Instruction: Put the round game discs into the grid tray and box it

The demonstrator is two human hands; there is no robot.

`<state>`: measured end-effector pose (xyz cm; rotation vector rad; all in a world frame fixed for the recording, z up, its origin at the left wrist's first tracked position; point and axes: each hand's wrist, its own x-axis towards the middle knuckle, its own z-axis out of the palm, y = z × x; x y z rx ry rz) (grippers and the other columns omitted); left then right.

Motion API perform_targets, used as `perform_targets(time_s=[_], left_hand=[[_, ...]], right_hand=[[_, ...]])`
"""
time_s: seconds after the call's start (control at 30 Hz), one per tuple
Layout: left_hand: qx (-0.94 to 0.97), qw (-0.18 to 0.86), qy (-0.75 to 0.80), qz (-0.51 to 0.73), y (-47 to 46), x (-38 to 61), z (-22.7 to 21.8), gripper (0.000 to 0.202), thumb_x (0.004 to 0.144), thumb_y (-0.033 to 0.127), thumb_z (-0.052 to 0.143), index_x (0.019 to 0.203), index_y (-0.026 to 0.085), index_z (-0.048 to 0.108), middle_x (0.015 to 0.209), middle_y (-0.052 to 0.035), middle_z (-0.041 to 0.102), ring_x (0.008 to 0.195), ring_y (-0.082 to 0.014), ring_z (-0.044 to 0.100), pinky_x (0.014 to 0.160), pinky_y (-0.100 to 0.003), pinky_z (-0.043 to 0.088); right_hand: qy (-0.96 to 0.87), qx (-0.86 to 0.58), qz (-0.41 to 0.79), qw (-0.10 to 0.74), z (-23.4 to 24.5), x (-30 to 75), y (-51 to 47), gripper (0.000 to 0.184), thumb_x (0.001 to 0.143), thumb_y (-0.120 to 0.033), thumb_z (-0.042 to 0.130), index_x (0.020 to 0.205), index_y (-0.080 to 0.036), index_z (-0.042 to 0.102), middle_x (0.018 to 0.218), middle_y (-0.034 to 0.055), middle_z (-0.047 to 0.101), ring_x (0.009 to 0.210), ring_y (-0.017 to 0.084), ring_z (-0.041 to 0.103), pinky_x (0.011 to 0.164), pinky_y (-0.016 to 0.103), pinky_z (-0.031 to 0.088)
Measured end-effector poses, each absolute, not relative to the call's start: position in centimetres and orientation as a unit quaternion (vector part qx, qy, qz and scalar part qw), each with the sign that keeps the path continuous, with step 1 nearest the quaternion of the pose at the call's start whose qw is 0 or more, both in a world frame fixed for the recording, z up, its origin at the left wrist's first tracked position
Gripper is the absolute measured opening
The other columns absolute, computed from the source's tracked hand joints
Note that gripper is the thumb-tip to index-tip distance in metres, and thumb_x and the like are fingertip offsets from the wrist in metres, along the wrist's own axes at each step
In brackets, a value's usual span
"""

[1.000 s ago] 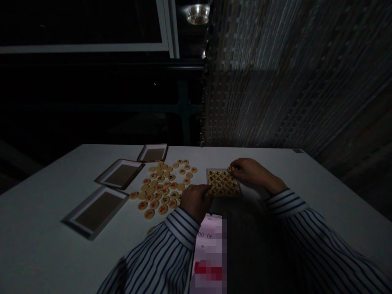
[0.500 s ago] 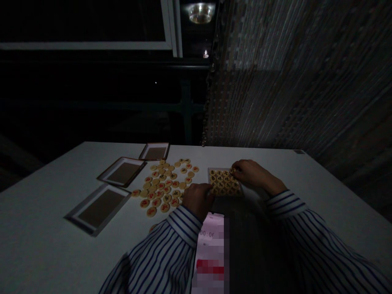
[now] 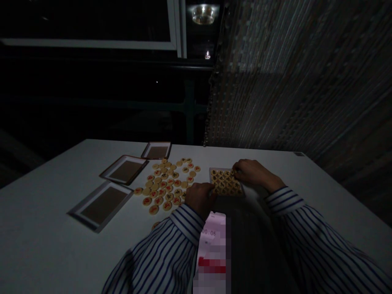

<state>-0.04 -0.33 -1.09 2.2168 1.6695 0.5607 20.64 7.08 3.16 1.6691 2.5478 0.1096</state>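
Observation:
A shallow tray holds rows of round xiangqi pieces with black characters facing up. My left hand is closed, its thumb and curled fingers at the tray's near left edge. At the far right corner, my right hand has its fingertips bunched on a xiangqi piece, mostly hidden under them. Left of the tray, many loose xiangqi pieces lie scattered on the white table, some with red or black characters up, others blank side up.
On the left lie three shallow open box parts: a near one, a middle one and a far one. A lit phone with a timer lies below my left hand. Behind the table hangs a bead curtain.
My right fingertips have lowered slightly at the tray's far right corner, and the piece there now sits level with its row. My left hand stays at the tray's edge. The view shifts slightly.

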Motion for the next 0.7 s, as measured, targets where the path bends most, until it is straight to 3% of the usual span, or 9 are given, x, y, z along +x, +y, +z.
perform_targets(time_s=[0.7], left_hand=[[0.778, 0.158, 0.579, 0.184, -0.55, -0.05, -0.35, 0.027, 0.079, 0.031, 0.052, 0.103, 0.024, 0.063, 0.105, -0.0015, 0.066, 0.099, -0.0204, 0.057, 0.088, -0.033, 0.041]], right_hand=[[0.832, 0.551, 0.018, 0.061, 3.15, 20.73, 7.5, 0.03, 0.08, -0.031, 0.045, 0.098, -0.02, 0.066, 0.101, 0.0102, 0.065, 0.093, 0.022, 0.058, 0.071, 0.03, 0.039]])
